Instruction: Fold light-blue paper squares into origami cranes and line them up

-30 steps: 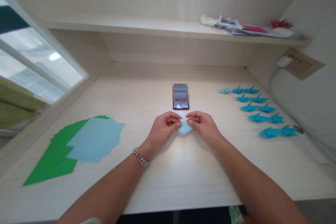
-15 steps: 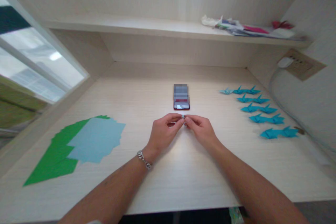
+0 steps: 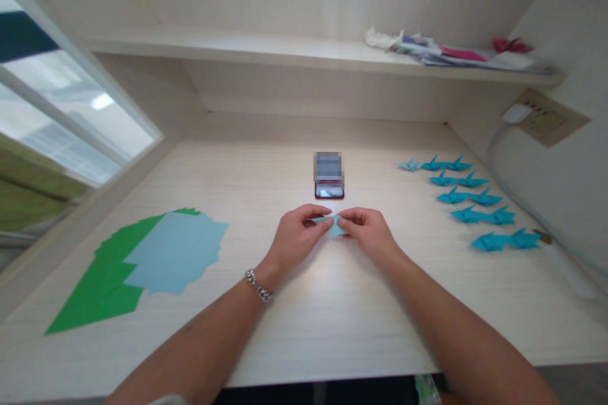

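Observation:
My left hand (image 3: pixel 297 237) and my right hand (image 3: pixel 368 233) meet at the middle of the desk, both pinching a small folded piece of light blue paper (image 3: pixel 334 226). Only a little of the paper shows between the fingertips. A metal bracelet (image 3: pixel 257 286) is on my left wrist. Just beyond the hands a phone (image 3: pixel 329 182) lies flat on the desk.
A fanned stack of light blue and green paper sheets (image 3: pixel 156 253) lies at the left. Several folded blue paper cranes (image 3: pixel 468 197) stand in rows at the right. A shelf (image 3: pixel 294 50) above carries papers; a wall socket (image 3: pixel 539 115) with a cable is at the right.
The hands first closed together over the paper, hiding nearly all of it, then parted slightly so a bit of blue shows again between the fingertips.

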### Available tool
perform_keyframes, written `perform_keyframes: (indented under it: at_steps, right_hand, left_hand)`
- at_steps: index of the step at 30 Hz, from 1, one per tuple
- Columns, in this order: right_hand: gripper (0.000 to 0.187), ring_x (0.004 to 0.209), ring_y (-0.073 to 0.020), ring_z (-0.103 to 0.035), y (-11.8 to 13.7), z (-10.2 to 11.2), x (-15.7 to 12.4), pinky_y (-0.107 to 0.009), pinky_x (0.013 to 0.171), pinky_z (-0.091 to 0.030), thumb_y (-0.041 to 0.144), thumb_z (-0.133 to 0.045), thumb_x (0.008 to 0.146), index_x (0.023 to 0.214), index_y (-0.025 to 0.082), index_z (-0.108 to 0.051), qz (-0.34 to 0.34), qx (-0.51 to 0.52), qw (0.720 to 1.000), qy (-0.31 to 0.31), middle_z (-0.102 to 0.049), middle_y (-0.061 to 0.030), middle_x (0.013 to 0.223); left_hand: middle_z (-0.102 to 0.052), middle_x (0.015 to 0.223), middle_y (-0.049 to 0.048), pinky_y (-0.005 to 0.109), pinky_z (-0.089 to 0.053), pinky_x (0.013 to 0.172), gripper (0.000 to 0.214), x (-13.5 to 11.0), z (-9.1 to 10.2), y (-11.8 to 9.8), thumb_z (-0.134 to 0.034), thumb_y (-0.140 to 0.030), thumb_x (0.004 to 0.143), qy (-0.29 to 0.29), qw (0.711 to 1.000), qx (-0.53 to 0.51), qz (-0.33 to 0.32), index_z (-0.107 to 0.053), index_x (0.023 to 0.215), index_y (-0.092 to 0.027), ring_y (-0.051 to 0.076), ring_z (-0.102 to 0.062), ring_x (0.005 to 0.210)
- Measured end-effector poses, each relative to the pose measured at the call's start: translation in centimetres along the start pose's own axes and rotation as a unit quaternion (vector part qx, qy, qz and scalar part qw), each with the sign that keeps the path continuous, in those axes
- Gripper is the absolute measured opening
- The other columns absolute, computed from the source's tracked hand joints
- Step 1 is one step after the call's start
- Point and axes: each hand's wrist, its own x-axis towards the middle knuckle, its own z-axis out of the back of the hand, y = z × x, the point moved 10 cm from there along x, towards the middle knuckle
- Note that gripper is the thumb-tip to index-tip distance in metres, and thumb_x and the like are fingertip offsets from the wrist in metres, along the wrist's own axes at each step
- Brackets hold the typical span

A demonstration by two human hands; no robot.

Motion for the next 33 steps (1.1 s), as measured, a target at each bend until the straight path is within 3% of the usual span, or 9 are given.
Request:
perform_keyframes:
  at_steps: [3, 7, 17, 26, 33]
  right_hand:
    - [0.019, 0.065, -0.0148, -0.062, 0.6, -0.4, -0.2, -0.028, 0.061, -0.050, 0.031, -0.070, 0.068, 0.079, 0.016, -0.071, 0.024, -0.044, 0.998, 0.021, -0.070, -0.0047, 0.074]
    - [0.015, 0.073, -0.0164, -0.064, 1.5, -0.3, -0.4, -0.030, 0.070, -0.050, 0.025, -0.069, 0.069, 0.081, 0.017, -0.073, 0.062, -0.074, 0.995, 0.018, -0.072, -0.0052, 0.080]
    - [0.015, 0.061, -0.0147, -0.063, 1.9, -0.4, -0.8, -0.030, 0.061, -0.052, 0.026, -0.074, 0.063, 0.075, 0.018, -0.074, 0.029, -0.015, 0.999, 0.028, -0.071, -0.0037, 0.070]
    - [0.016, 0.058, -0.0147, -0.062, 2.5, -0.2, -1.0, -0.031, 0.059, -0.052, 0.025, -0.075, 0.060, 0.074, 0.018, -0.075, 0.021, -0.008, 1.000, 0.015, -0.071, -0.0036, 0.067]
    - [0.022, 0.064, -0.0156, -0.063, 1.4, -0.4, -0.5, -0.032, 0.064, -0.052, 0.036, -0.074, 0.064, 0.075, 0.017, -0.073, 0.004, 0.025, 0.999, 0.036, -0.071, -0.0042, 0.072]
  left_hand:
    - [-0.072, 0.088, 0.0081, 0.030, -0.052, 0.073, 0.021, -0.1, -0.9, 0.5, -0.065, -0.033, 0.078, 0.034, 0.999, -0.028, 0.018, -0.071, 0.089, -0.016, 0.018, -0.065, 0.080]
    - [-0.072, 0.084, 0.0085, 0.029, -0.052, 0.068, 0.019, -0.1, -1.2, 1.2, -0.068, -0.030, 0.074, 0.035, 0.996, -0.067, 0.048, -0.070, 0.085, -0.014, 0.017, -0.065, 0.075]
    - [-0.068, 0.069, 0.0031, 0.023, -0.049, 0.061, 0.008, -0.1, -1.4, 1.3, -0.069, -0.015, 0.067, 0.041, 0.979, -0.167, 0.112, -0.069, 0.075, -0.013, 0.011, -0.060, 0.061]
    - [-0.067, 0.068, 0.0017, 0.024, -0.048, 0.062, 0.006, -0.2, -1.3, 1.0, -0.066, -0.014, 0.069, 0.038, 0.980, -0.165, 0.099, -0.069, 0.075, -0.015, 0.011, -0.059, 0.062]
    - [-0.070, 0.078, 0.0046, 0.026, -0.050, 0.069, 0.009, -0.2, -1.3, 0.7, -0.067, -0.021, 0.073, 0.045, 0.992, -0.105, 0.057, -0.070, 0.079, -0.015, 0.014, -0.062, 0.071]
